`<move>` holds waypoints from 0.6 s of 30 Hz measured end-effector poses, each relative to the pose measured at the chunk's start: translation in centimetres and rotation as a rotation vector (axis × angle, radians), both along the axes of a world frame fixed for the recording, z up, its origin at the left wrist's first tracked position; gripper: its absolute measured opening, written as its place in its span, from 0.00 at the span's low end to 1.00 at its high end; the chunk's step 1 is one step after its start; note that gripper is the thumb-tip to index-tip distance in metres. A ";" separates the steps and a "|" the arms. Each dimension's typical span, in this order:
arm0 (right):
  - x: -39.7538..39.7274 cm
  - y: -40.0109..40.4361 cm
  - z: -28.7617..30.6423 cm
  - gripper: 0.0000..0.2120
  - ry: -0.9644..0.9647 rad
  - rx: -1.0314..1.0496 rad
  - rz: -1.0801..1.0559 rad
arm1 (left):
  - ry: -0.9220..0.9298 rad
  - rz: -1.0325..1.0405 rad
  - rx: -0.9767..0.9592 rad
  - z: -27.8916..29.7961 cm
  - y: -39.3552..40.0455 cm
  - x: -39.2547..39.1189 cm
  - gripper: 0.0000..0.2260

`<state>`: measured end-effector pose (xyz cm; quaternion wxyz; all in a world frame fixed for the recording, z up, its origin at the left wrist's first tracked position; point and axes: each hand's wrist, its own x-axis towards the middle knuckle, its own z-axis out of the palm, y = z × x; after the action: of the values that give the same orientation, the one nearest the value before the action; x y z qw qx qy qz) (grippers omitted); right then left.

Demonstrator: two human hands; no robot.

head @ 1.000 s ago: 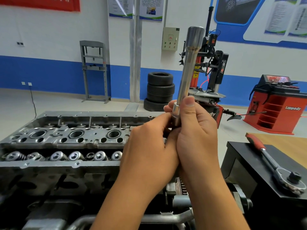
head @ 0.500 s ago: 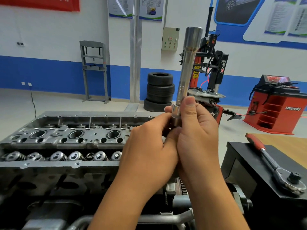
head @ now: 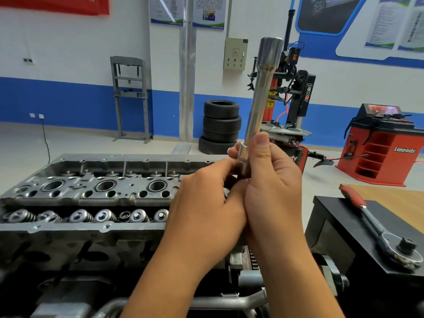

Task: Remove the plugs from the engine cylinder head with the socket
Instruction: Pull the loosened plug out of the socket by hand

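One socket (head: 259,106), near-upright, wide end up

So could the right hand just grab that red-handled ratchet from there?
Probably yes, once freed: the ratchet lies in the open on the black box to its right, but the right hand grips the socket.

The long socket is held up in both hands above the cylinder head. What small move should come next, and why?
Probably lower the socket toward a plug well of the cylinder head. The right hand grips its lower end, the left hand works at its base, and it stands upright in the air, in no well. The ratchet lies apart on the black stand.
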<state>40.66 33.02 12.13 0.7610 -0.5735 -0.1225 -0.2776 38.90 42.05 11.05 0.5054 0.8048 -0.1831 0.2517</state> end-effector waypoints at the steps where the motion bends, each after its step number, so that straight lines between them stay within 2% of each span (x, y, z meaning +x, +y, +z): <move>1: 0.0 0.0 0.0 0.22 0.001 0.001 -0.003 | 0.003 -0.016 -0.004 0.1 0.0 0.0 0.11; 3: 0.0 0.0 0.0 0.22 0.003 0.014 0.008 | 0.002 -0.008 -0.014 0.0 0.0 0.0 0.11; 8: -0.2 -0.1 0.1 0.14 -0.006 0.055 0.046 | -0.011 0.117 -0.015 -0.4 -0.1 0.1 0.08; 10: -0.2 -0.1 0.0 0.15 -0.012 0.022 0.032 | -0.011 0.137 -0.002 -0.3 -0.2 0.1 0.09; 14: 0.0 -0.1 -0.1 0.24 -0.022 -0.033 -0.017 | 0.040 0.033 -0.011 0.1 -0.1 0.0 0.11; 18: -0.2 -0.1 0.0 0.18 -0.023 0.008 0.018 | 0.045 0.045 0.001 0.2 0.0 0.0 0.12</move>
<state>40.51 32.89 12.09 0.7643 -0.5661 -0.1352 -0.2778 38.85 42.01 11.30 0.5032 0.8145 -0.1538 0.2444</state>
